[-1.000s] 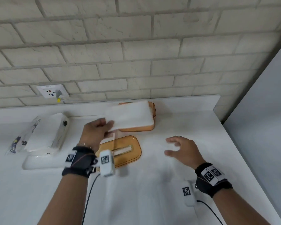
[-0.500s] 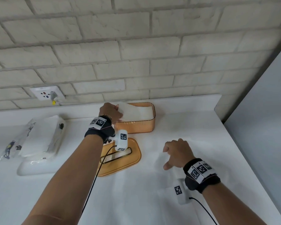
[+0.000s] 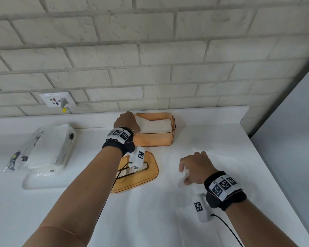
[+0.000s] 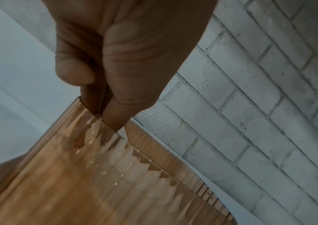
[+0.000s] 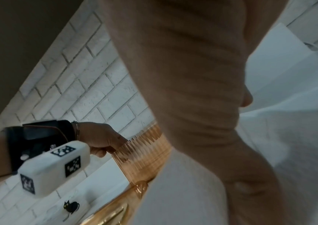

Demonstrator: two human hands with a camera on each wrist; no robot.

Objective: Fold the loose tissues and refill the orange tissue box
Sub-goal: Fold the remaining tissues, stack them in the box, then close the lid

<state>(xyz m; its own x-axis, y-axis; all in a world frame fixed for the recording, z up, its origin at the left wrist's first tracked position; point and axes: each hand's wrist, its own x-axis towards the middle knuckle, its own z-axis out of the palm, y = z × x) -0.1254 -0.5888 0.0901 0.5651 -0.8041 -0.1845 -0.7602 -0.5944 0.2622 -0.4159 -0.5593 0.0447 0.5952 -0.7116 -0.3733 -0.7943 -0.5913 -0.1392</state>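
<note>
White counter, left hand fingers hidden inside orange box, grip unclear, right hand pinching tissue

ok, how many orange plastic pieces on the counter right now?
2. The orange tissue box stands at the back by the wall, with the left hand at its left end. Its slotted orange lid lies flat in front, partly hidden by the left forearm.

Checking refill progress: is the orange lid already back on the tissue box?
No, the flat orange lid lies on the white counter before the open orange tissue box.
</note>
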